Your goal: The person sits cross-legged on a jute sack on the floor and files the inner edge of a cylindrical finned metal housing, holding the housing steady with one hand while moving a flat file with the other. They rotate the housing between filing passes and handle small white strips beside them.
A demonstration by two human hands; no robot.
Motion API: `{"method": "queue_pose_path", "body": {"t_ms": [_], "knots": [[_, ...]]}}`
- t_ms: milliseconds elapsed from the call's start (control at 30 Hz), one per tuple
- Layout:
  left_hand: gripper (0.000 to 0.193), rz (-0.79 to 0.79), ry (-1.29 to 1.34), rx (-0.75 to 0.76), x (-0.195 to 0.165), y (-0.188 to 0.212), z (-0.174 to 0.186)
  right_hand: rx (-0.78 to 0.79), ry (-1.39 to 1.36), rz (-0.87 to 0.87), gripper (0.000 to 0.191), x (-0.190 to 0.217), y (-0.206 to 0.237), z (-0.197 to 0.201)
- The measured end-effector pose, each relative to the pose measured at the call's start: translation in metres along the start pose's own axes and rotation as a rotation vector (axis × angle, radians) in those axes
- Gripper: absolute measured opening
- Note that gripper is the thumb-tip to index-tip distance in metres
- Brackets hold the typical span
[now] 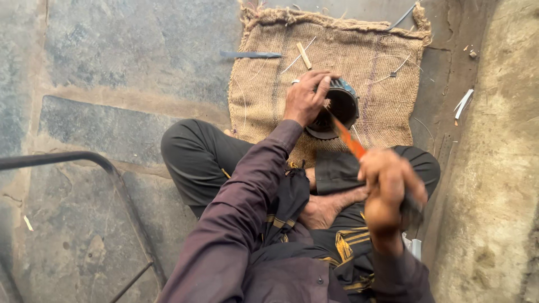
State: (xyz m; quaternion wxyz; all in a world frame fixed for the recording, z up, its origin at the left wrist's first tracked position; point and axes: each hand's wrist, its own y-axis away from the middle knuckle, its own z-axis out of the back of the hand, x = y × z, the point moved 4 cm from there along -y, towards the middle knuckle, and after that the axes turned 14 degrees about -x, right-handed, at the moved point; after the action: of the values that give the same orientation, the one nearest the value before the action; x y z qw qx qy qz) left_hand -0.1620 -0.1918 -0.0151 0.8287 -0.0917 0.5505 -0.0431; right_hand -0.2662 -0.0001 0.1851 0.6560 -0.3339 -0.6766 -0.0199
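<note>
Head view: the person sits cross-legged on a grey stone floor [112, 73], looking down over a dark purple sleeve and dark trousers. The left hand [306, 96] is closed over the upper left rim of a round, dark metal motor stator [339, 106], fingers curled over its top edge, holding it tilted so that its open bore faces the person. The stator rests on a coarse brown burlap sack [359, 56] spread on the floor, just beyond the knees. The right hand [387, 188] is wrapped in a fist around the lower end of a thin orange strip [349, 140] (blurred, so its material cannot be told); the strip slants up and left from the fist, and its far end reaches the lower edge of the stator's bore. A bare foot [325, 210] lies between the two forearms, tucked against the lap. On the sack, beyond the stator, lie a short pale wooden stick [304, 55] and a few loose wire strands. A flat dark metal blade [250, 54] lies at the sack's left edge, partly on the floor. A curved black metal bar [84, 160] crosses the floor at the left.
</note>
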Motion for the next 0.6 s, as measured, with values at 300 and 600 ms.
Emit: {"method": "queue_pose_path", "body": {"t_ms": [300,600], "knots": [[0.029,-0.159,-0.026,-0.058,-0.013,0.016,0.007,-0.040,0.069,0.163,0.048,-0.003,0.061,0.031],[0.031,-0.146,-0.051,-0.026,-0.008,0.017,0.003,-0.027,-0.006,0.191,0.050,-0.016,0.058,0.040]]}}
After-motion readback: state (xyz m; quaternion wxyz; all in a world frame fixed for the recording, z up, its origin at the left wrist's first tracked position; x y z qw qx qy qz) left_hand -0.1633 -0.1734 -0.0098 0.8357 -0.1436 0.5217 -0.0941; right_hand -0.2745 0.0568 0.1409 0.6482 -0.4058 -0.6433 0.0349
